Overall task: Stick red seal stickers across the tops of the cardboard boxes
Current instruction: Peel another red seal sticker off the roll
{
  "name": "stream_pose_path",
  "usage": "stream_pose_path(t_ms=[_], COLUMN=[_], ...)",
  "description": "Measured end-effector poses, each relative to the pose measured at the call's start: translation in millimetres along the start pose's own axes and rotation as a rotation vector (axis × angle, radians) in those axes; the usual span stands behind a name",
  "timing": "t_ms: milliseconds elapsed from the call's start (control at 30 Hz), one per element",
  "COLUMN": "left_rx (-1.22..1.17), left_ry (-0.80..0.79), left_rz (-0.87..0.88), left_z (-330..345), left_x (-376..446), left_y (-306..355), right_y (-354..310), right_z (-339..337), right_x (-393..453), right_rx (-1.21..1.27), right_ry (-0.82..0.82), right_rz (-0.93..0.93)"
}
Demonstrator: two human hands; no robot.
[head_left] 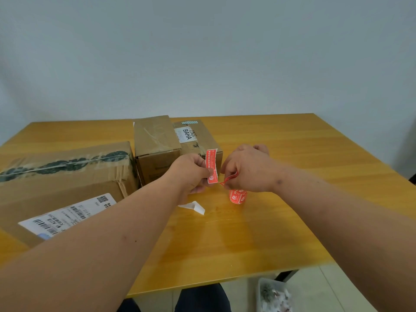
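Note:
My left hand (191, 171) pinches a red seal sticker strip (212, 165) and holds it upright above the table. My right hand (247, 168) pinches the strip's lower red end (227, 180), which curls away from the strip. A roll of red stickers (238, 197) stands on the table just under my right hand. Three cardboard boxes lie to the left: a large one with dark tape and a shipping label (63, 185), a medium one (157, 145), and a small one marked BAHA (195, 138) right behind the sticker.
A white scrap of backing paper (194, 207) lies on the wooden table (281, 221) near my left forearm. A clear bin with scraps (274, 296) sits on the floor at the lower right. A wall stands behind the table.

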State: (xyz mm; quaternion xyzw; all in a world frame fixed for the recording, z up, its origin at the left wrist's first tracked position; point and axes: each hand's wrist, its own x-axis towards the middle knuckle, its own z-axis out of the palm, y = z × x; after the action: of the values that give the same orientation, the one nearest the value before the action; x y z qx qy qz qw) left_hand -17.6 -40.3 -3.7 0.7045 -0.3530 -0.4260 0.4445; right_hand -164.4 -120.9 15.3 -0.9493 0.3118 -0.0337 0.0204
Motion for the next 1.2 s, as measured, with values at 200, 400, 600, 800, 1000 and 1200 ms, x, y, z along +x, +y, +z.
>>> stream_pose_path(t_ms=[200,400,600,800,1000,1200], left_rx=[-0.013,0.022,0.054,0.078,0.098,0.517], left_ry=[0.012,-0.028,-0.041,-0.052,-0.075,0.054], left_rz=[-0.021,-0.021,0.003,0.022,0.022,0.238], left_z=[-4,-11,-18,-27,-40,-50], left_x=[0,-7,-16,-27,-44,-74], left_y=[-2,1,6,11,14,27], right_y=[-1,-8,-15,-26,-46,-67], right_z=[-2,-9,-19,-35,-47,-64], right_x=[-3,-2,2,3,2,-5], right_rx=[-0.002,-0.049,0.048,0.223,0.214,0.300], right_ry=[-0.023,-0.018,0.086,0.120,0.111,0.143], right_rz=[0.018,0.038,0.096,0.132,0.115,0.116])
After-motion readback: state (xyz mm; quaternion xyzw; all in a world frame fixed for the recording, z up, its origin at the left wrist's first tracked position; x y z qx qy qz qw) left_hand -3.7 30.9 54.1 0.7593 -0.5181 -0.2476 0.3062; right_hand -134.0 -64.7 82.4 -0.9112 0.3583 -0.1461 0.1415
